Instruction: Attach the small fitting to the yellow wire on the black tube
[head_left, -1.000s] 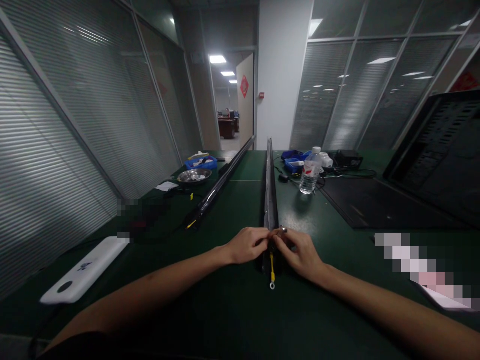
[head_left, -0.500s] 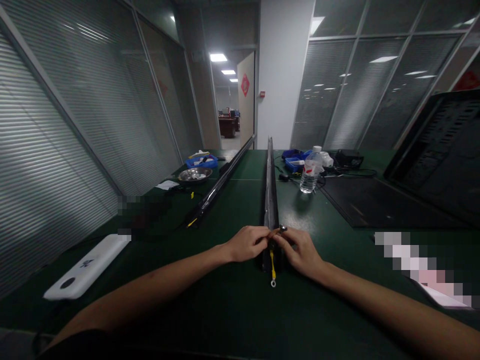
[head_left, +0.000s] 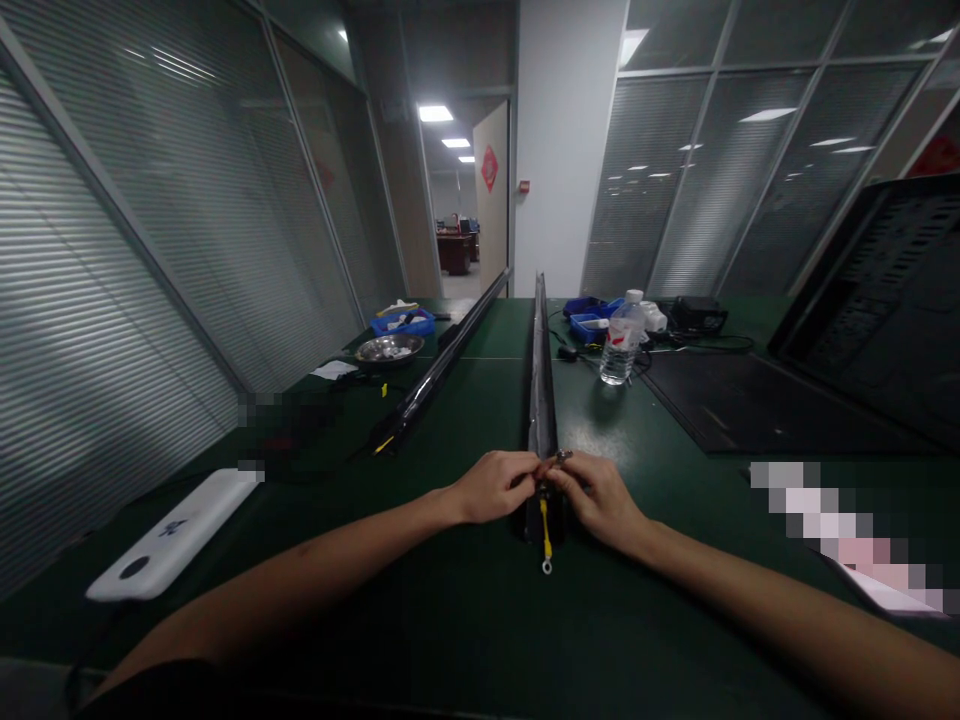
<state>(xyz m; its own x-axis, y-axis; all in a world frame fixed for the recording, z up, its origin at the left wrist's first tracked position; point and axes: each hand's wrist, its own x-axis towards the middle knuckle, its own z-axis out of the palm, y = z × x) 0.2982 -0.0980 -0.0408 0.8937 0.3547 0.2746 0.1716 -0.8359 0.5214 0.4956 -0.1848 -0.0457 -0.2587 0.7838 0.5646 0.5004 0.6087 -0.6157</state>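
A long dark metal-looking rail runs away from me along the table, and both hands meet over its near end. My left hand is closed, thumb and fingers pinched together at the rail. Facing it, my right hand is closed too, its fingertips almost touching the left ones. Whatever sits between the fingertips is too small and covered to name. From beneath the hands a yellow wire with a ring terminal sticks out towards me. A small dark and shiny piece shows at the right fingers.
Left of the hands lies a second long rail. Farther left are a metal bowl, a blue tray and a white oblong device. A water bottle, blue bins and a black mat are on the right.
The right fingers have shifted very slightly, and the small shiny piece by them has turned or moved a little left. Both hands stay at the rail's near end.
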